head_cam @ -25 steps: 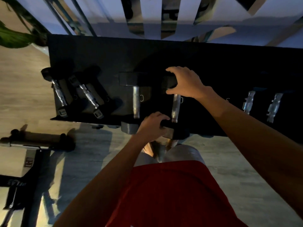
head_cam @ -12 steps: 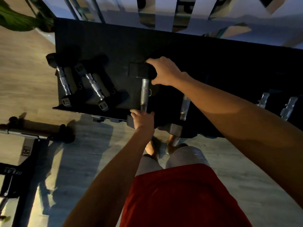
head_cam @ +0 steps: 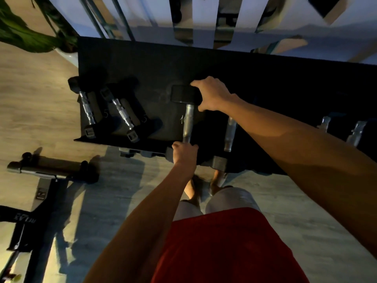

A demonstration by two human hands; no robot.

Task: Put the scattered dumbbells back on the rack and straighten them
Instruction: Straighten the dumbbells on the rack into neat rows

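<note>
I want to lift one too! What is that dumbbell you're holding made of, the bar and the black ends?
The bar looks like bare metal: grey, with a dull shine. The black end under the right hand looks matte and smooth-cornered, probably rubber-coated, though the dim light leaves that unsure. The left hand covers the near end.
</note>
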